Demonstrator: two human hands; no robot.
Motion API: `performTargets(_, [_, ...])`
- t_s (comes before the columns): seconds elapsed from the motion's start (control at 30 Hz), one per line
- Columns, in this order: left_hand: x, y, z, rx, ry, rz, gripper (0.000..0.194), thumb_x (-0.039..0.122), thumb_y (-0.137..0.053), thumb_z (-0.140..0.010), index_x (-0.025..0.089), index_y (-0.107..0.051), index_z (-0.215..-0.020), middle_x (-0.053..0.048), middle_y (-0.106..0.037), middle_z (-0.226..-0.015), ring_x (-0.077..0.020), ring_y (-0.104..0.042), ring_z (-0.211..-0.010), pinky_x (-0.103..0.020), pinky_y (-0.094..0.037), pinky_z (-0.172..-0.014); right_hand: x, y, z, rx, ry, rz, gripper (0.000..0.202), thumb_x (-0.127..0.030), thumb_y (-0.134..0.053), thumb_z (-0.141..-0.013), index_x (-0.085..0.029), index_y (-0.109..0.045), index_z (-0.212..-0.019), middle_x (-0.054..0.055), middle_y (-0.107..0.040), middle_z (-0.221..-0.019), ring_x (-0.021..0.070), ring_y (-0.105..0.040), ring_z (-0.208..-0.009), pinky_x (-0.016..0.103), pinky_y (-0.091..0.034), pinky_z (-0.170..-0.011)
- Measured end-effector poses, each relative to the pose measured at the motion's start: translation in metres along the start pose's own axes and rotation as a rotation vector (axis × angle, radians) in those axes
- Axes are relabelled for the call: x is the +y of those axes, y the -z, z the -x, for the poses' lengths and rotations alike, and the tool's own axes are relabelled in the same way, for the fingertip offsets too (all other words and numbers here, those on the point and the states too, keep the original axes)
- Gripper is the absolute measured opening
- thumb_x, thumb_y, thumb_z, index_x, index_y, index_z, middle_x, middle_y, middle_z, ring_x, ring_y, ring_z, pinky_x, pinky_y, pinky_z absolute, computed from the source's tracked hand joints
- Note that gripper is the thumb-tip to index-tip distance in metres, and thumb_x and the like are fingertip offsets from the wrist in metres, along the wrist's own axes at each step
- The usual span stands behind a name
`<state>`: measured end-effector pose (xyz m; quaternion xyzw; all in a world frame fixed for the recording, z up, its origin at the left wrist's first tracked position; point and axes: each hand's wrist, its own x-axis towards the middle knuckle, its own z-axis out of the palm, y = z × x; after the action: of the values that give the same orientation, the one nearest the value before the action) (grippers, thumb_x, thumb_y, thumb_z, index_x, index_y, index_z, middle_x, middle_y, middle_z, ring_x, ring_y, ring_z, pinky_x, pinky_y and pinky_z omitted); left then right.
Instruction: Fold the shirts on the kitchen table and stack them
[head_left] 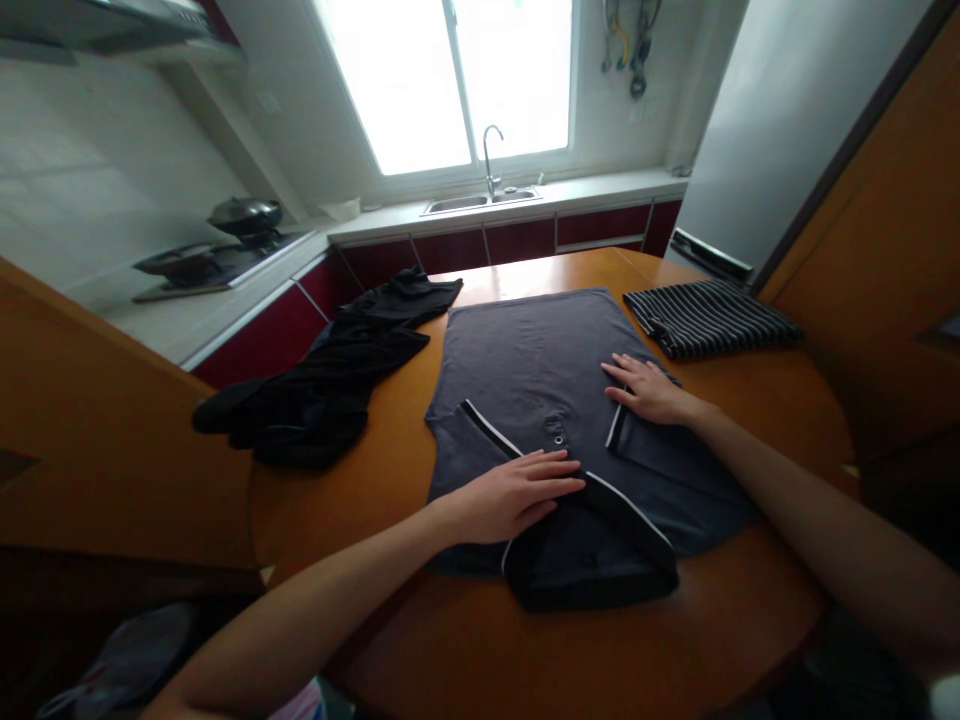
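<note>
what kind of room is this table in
Most likely a home kitchen: a sink with a tap sits below the window, pans stand at the left, and a range hood hangs above them.

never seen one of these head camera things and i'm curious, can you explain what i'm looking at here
There is no machine here: a person works with two bare hands. The single picture comes from a camera worn on that person's head, looking forward and down, so the forearms reach in from the bottom corners.

On the wooden table, a grey shirt lies spread out, its dark collar toward the person. Dark clothing lies to the left, and a striped cloth to the right. Beyond are a sink and a bright window.

The left hand rests on the shirt near the collar; the right hand lies on it by a white-edged sleeve. Both look flat, and neither seems to grip anything.
</note>
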<state>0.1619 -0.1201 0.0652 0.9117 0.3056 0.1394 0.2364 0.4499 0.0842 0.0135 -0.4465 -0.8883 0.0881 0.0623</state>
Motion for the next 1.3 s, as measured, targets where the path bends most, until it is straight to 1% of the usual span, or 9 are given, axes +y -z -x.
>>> performTargets(0.17, [-0.0007,-0.0002,-0.0003,0.011,-0.010,0.006,0.048,0.020,-0.044,-0.103,0.027,-0.045,-0.151,-0.005,-0.044,-0.157,-0.0221,-0.029,-0.151,-0.042,-0.027,-0.124,0.0003,-0.0005,-0.0001,0.012,0.007,-0.006,0.065,-0.058,-0.034,-0.099,-0.026,-0.039,-0.155,0.011,-0.028,-0.165,0.0317,-0.024,-0.151,0.058,-0.021,-0.120])
performTargets(0.3, [-0.0013,-0.0009,-0.0004,0.015,-0.020,0.003,0.048,0.020,-0.045,-0.103,0.026,-0.045,-0.150,-0.006,-0.044,-0.157,-0.0225,-0.029,-0.150,-0.043,-0.028,-0.124,0.0018,-0.0028,-0.0014,0.006,0.006,-0.002,0.066,-0.059,-0.033,-0.099,-0.025,-0.038,-0.155,0.013,-0.027,-0.164,0.0319,-0.024,-0.151,0.059,-0.021,-0.120])
performTargets(0.73, [-0.0016,-0.0001,-0.0005,0.014,-0.016,0.005,0.048,0.019,-0.046,-0.103,0.026,-0.046,-0.150,-0.006,-0.045,-0.156,-0.0225,-0.030,-0.150,-0.043,-0.028,-0.124,-0.0020,0.0008,-0.0007,-0.016,-0.011,0.005,0.066,-0.057,-0.034,-0.099,-0.022,-0.038,-0.155,0.013,-0.025,-0.165,0.0299,-0.021,-0.152,0.057,-0.020,-0.121])
performTargets(1.0, [-0.0020,-0.0007,-0.0003,0.019,-0.018,0.011,0.048,0.019,-0.046,-0.103,0.026,-0.046,-0.150,-0.006,-0.045,-0.156,-0.0221,-0.030,-0.150,-0.043,-0.028,-0.124,-0.0019,0.0005,-0.0007,-0.011,-0.012,-0.009,0.065,-0.057,-0.035,-0.099,-0.024,-0.038,-0.155,0.012,-0.026,-0.165,0.0309,-0.022,-0.152,0.057,-0.021,-0.121])
performTargets(1.17, [-0.0026,-0.0009,-0.0007,0.022,-0.025,0.014,0.048,0.020,-0.046,-0.103,0.026,-0.045,-0.151,-0.006,-0.046,-0.156,-0.0224,-0.030,-0.150,-0.043,-0.029,-0.124,-0.0050,0.0037,0.0005,-0.028,-0.015,0.003,0.066,-0.055,-0.034,-0.099,-0.020,-0.037,-0.156,0.014,-0.024,-0.165,0.0303,-0.020,-0.153,0.058,-0.019,-0.121])
performTargets(1.3, [-0.0035,-0.0015,-0.0005,0.025,-0.027,0.015,0.048,0.020,-0.046,-0.103,0.026,-0.045,-0.151,-0.006,-0.046,-0.156,-0.0226,-0.031,-0.150,-0.043,-0.029,-0.124,-0.0067,0.0055,0.0012,-0.032,-0.019,0.006,0.066,-0.055,-0.034,-0.099,-0.021,-0.037,-0.156,0.014,-0.024,-0.165,0.0299,-0.020,-0.153,0.056,-0.018,-0.121])
